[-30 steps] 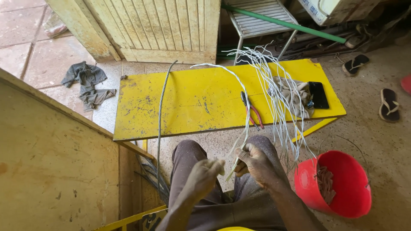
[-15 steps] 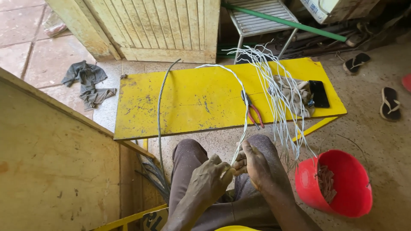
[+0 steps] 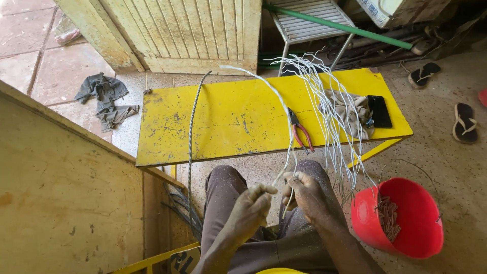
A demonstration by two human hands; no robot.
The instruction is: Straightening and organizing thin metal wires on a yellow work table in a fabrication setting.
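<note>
Both hands, left hand and right hand, pinched closed on thin pale wire strand lower centre, mid-straightening; next likely needs steady pull

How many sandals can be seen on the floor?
3: one dark sandal behind the yellow table, one right of it, one by the clutter. More may be hidden.

Both hands low centre of frame, close together over knees. Left hand fisted, right hand w/ fingers curled, pinching.
</note>
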